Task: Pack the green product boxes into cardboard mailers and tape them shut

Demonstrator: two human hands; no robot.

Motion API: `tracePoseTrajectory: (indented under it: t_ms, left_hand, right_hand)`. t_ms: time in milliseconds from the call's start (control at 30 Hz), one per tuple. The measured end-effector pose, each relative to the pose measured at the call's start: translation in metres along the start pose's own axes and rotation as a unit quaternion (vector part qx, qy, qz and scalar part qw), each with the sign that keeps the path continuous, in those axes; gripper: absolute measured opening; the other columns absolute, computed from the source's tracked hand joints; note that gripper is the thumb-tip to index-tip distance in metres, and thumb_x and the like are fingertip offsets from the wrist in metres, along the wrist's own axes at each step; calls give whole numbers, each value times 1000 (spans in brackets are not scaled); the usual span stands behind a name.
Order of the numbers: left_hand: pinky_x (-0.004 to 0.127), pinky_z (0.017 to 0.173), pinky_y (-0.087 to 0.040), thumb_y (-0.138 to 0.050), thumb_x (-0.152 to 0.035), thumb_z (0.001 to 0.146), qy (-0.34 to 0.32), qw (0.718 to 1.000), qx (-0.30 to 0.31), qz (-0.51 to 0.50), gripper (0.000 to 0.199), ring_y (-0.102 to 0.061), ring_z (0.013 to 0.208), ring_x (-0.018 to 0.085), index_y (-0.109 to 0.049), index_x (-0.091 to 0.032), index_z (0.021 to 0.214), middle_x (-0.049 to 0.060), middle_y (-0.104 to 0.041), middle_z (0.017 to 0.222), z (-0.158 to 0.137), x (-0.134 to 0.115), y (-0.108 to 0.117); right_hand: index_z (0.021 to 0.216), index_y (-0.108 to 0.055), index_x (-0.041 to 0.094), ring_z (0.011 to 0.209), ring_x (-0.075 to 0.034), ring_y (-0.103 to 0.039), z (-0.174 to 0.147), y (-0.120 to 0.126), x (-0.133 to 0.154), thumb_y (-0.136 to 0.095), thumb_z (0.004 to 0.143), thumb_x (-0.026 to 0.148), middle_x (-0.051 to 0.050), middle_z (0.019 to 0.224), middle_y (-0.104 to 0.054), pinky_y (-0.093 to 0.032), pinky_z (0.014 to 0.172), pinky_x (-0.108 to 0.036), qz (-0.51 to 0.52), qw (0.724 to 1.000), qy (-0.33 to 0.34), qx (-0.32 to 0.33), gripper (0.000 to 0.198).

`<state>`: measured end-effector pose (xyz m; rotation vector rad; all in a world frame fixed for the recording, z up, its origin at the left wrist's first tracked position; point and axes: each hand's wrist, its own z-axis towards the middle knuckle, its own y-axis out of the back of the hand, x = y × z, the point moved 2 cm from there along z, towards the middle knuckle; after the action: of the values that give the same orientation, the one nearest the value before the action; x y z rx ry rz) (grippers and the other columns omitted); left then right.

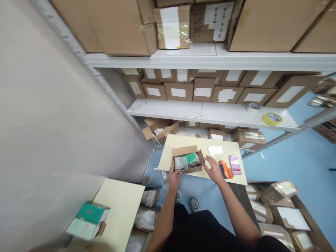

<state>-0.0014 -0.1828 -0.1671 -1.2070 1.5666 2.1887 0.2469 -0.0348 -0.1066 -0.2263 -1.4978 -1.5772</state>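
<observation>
A small open cardboard box [193,170] lies on the pale yellow table, its flaps raised. Inside it are a green carton [193,159] and a whitish, translucent packet [180,163]. My left hand [174,179] grips the box at its left front corner, with the thumb along the front edge. At the right end, my right hand [214,170] has thumb and fingers apart beside the raised flap; whether it touches the flap I cannot tell. Just right of that hand lies an orange and dark blue tape dispenser [226,170].
White paper slips [215,150] and a pinkish packet [235,165] share the table [168,148]. Beyond stands a shelf [168,107] with labelled boxes and tape rolls [272,119]. Packed parcels [292,217] fill a large carton at right. Green boxes [90,212] sit on a table at left.
</observation>
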Motion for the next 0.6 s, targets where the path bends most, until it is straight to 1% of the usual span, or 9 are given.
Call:
tracePoseTrajectory:
  t_ms: [100,167,267,300,367,433,467,533,600]
  left_hand:
    - [48,118,-46,-62,-22,93,-12,997,73,-22,18,-43,150,32,-79,-22,97,7,-42,166,41,5,-34]
    - [47,118,-46,-61,-21,93,-18,993,110,-26,17,-38,153,34,-78,-20,96,7,-40,167,61,8,-52]
    - [47,119,-44,-63,-21,93,-28,987,157,-25,17,-32,156,37,-76,-18,103,9,-35,169,80,16,-67]
    - [47,119,-43,-66,-22,91,-27,985,171,-25,22,-32,156,37,-74,-18,112,10,-34,170,84,20,-68]
    - [46,121,-41,-75,-26,86,-10,982,185,-30,52,-33,156,35,-63,-19,135,14,-33,170,90,30,-65]
    - [45,120,-42,-82,-31,80,48,984,165,-52,82,-38,153,34,-45,-19,152,18,-40,165,96,45,-60]
    - [44,118,-44,-84,-33,79,86,982,154,-71,90,-44,149,34,-39,-17,155,19,-47,160,99,53,-57]
    - [41,110,-50,-81,-35,83,155,971,148,-106,85,-59,135,33,-39,-13,154,19,-65,142,106,66,-54]
    - [39,101,-55,-74,-33,89,178,962,163,-131,67,-70,119,30,-47,-13,148,15,-74,126,113,70,-53]
  right_hand:
    - [130,-68,21,134,-32,-59,-8,4,-20,-56,96,39,-15,143,-64,-49,113,-55,-19,998,-64,-5,40]
    - [133,-67,21,134,-33,-59,-16,3,-29,-56,96,38,-16,143,-64,-50,112,-55,-28,994,-103,-18,42]
    - [141,-61,21,136,-32,-58,-26,-9,-37,-56,95,37,-15,142,-65,-49,113,-54,-30,989,-144,-34,49]
    - [144,-59,21,136,-32,-58,-28,-15,-39,-57,94,38,-15,143,-64,-49,113,-53,-29,987,-156,-35,53]
    - [151,-52,22,134,-32,-60,-28,-30,-43,-58,92,39,-15,146,-62,-52,109,-52,-21,980,-196,-38,61]
    - [155,-47,21,131,-33,-63,-23,-44,-47,-59,90,41,-16,149,-60,-56,103,-52,-7,966,-254,-48,69]
    - [156,-46,20,129,-34,-65,-19,-50,-49,-60,89,42,-18,149,-60,-57,101,-52,2,957,-284,-53,71]
    - [155,-46,18,126,-34,-67,-11,-60,-51,-60,87,42,-19,147,-61,-57,100,-51,17,943,-327,-62,73]
    - [154,-48,16,124,-33,-68,-2,-66,-52,-60,87,41,-19,144,-63,-57,101,-49,25,938,-340,-64,73]
